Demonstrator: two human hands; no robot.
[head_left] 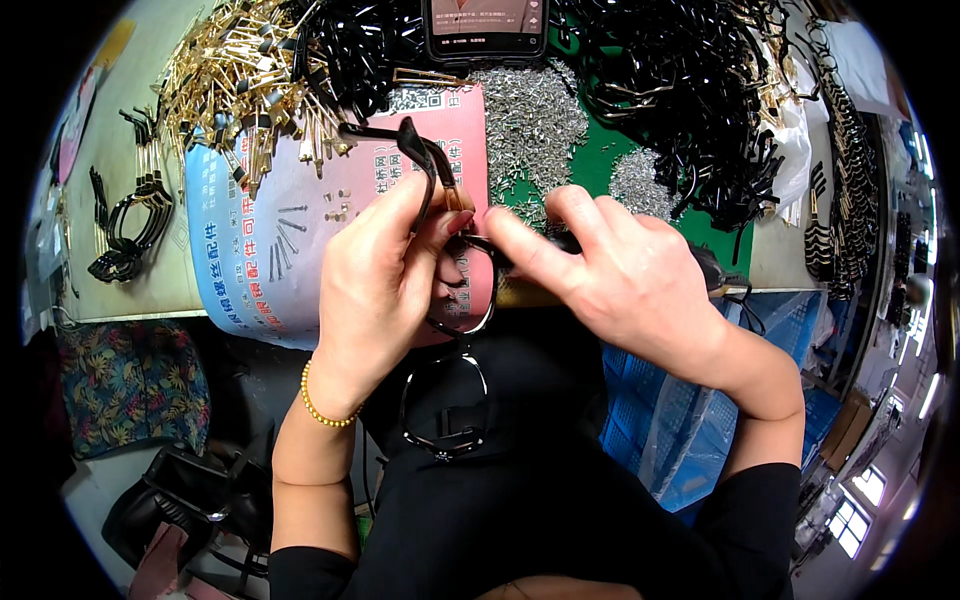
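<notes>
My left hand (385, 265) is closed on a black eyeglass frame (443, 443), which hangs down over my dark clothes. A black temple arm (412, 143) rises above the fingers with its tip pointing up and left. Thumb and fingers pinch the joint between temple and frame. Opposite it, my right hand (620, 265) wraps round a dark tool (712, 272) that looks like an electric screwdriver. Its narrow dark end reaches the hinge area by my left thumb. The fingers hide the hinge itself. A pink and blue printed sheet (300, 200) lies beneath the left hand.
Small silvery screws (530, 120) are heaped beyond my hands, partly on a green mat (610, 145). Gold temple arms (235, 85) pile at the far left, black ones (680, 70) at the far right. A phone (487, 30) stands at the back. Blue crates (650, 400) sit below the table edge.
</notes>
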